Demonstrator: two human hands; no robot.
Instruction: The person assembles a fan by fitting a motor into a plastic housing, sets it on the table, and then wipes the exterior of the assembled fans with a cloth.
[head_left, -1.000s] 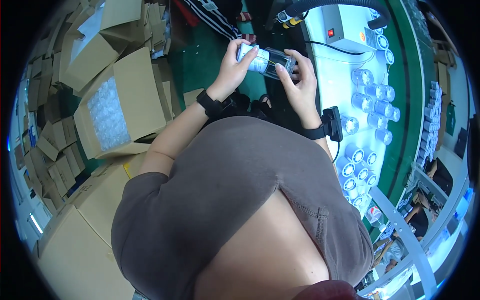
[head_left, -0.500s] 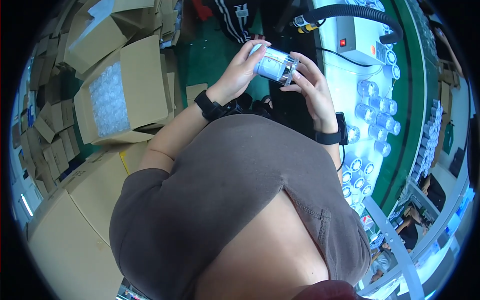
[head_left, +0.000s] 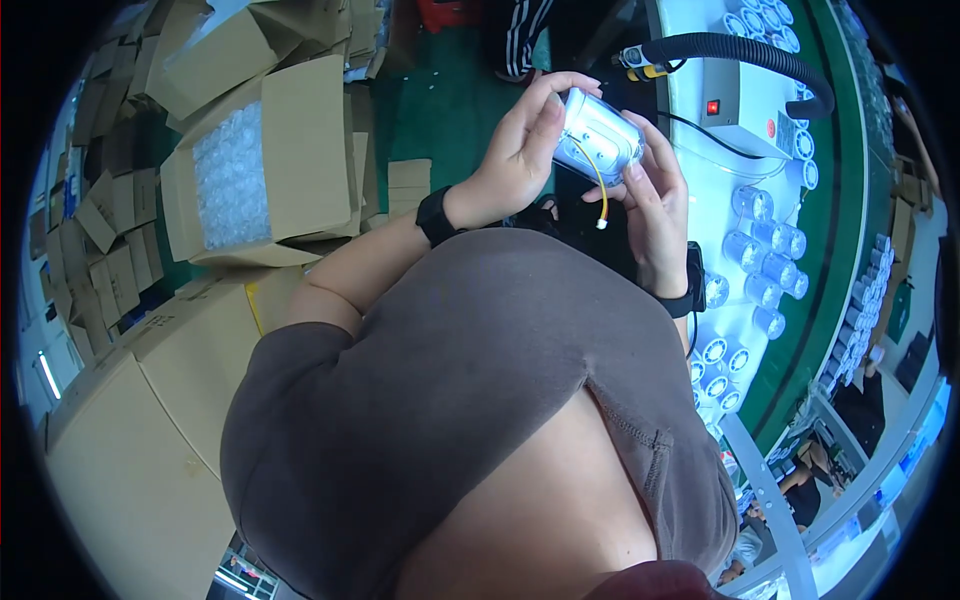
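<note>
A clear and white plastic cylinder point(head_left: 600, 140) is held sideways in front of my chest, between both hands. My left hand point(head_left: 525, 150) is closed around its left end, thumb on top. The fingers of my right hand point(head_left: 658, 200) grip its right end, with the thumb on the near side. A thin lead point(head_left: 604, 190), yellow and dark, hangs from the cylinder's near side and ends in a small white plug point(head_left: 601, 224). Each wrist wears a black band. Exactly what kind of device the cylinder is cannot be made out.
To the right, a white table point(head_left: 725, 165) carries clear cylinders point(head_left: 770, 240) in rows and a grey box point(head_left: 730, 105) with a red switch and a black hose point(head_left: 760, 48). At left stand cartons, one open with bubble wrap point(head_left: 230, 175). Another person's striped trouser leg point(head_left: 520, 40) shows ahead.
The cylinder has turned in my hands, so the lead and its plug now dangle in view. Both hands have shifted slightly right in the picture, as the whole view moved.
</note>
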